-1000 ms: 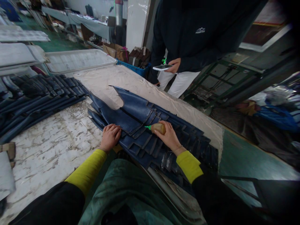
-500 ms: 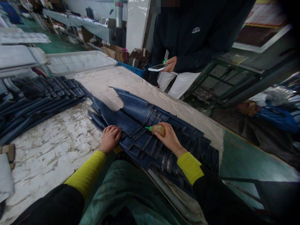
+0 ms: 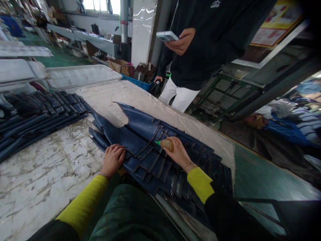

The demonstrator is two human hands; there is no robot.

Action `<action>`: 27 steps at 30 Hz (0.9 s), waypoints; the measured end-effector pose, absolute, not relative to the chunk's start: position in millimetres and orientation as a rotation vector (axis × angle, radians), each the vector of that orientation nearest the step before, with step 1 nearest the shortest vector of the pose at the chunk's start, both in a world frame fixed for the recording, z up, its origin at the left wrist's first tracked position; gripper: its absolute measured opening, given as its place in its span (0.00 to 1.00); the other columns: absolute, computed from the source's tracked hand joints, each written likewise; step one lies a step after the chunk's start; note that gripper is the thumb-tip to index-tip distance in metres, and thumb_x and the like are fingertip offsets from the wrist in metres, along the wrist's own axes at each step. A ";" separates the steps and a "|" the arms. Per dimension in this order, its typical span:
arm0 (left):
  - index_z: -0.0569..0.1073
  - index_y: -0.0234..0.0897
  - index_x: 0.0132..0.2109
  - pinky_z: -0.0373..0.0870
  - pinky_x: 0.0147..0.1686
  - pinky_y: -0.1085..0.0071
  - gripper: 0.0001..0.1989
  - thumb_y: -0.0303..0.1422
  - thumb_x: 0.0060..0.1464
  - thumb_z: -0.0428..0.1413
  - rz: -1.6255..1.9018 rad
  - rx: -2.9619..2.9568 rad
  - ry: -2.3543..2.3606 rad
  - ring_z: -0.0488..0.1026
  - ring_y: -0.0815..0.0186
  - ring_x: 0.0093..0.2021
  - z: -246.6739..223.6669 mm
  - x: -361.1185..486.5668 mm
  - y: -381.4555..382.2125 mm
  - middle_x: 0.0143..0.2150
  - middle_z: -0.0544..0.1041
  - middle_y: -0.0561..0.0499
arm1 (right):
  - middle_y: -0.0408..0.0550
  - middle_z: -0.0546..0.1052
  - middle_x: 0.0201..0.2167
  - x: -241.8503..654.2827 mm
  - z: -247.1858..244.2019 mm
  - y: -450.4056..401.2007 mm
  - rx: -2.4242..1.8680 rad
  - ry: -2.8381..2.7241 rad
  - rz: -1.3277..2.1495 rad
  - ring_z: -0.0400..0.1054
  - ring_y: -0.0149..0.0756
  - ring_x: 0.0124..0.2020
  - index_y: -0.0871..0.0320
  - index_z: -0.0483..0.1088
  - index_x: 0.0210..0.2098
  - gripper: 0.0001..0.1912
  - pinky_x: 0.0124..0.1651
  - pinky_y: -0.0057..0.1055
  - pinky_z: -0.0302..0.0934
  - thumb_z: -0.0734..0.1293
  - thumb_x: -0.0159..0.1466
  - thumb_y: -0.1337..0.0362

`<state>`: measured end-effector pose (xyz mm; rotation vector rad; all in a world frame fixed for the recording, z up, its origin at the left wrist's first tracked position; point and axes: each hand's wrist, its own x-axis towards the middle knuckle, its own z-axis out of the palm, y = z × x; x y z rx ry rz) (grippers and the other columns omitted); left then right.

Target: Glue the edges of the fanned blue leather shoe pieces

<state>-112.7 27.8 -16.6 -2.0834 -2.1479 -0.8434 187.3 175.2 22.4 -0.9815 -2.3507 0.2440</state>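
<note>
My right hand [image 3: 178, 152] is closed around a small squeeze bottle [image 3: 167, 145] with yellowish-brown contents and a green nozzle. Its tip points left, close to the stitched edge of the top dark blue leather-like piece [image 3: 132, 135]. That piece has a curved cut-out at its far left end and lies on overlapping, staggered blue pieces [image 3: 155, 164]. Some of these, right of the bottle, have shiny wet-looking patches. My left hand [image 3: 114, 160] lies on the near left edge of the pieces, fingers stretched over them; its thumb is mostly hidden.
Another pile of dark blue pieces [image 3: 42, 113] lies on the worn white tabletop [image 3: 57, 174] at left. White trays [image 3: 82, 76] stand behind it. Across the table, a person in dark clothing [image 3: 200, 50] holds a phone [image 3: 167, 35]. A blue crate [image 3: 140, 83] stands beyond the far edge.
My view has tilted up slightly. The other person's hand has raised the phone. My right hand keeps the bottle near the stitched edge, its nozzle shifted slightly; my left hand stays on the pieces.
</note>
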 end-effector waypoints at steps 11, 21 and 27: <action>0.73 0.41 0.46 0.58 0.53 0.57 0.14 0.37 0.62 0.45 -0.832 -2.084 -2.127 0.64 0.57 0.54 -18.4 -113.5 28.1 0.49 0.75 0.51 | 0.55 0.66 0.50 189.9 32.6 199.5 -0.969 -2.384 0.077 0.59 0.48 0.53 0.56 0.61 0.53 0.22 0.58 0.48 0.55 0.63 0.59 0.63; 0.74 0.43 0.46 0.58 0.53 0.56 0.13 0.37 0.61 0.46 -0.863 -2.080 -2.127 0.64 0.58 0.54 -22.8 -114.5 28.7 0.49 0.75 0.51 | 0.55 0.65 0.50 189.3 45.3 218.3 -0.980 -2.353 0.037 0.59 0.50 0.54 0.55 0.61 0.54 0.23 0.58 0.51 0.55 0.63 0.59 0.62; 0.73 0.43 0.46 0.58 0.53 0.57 0.13 0.37 0.61 0.46 -0.868 -2.079 -2.120 0.64 0.57 0.53 -22.8 -114.7 28.7 0.48 0.75 0.51 | 0.56 0.66 0.49 190.3 34.0 210.6 -1.032 -2.302 0.062 0.60 0.49 0.52 0.57 0.62 0.52 0.22 0.57 0.50 0.56 0.64 0.58 0.62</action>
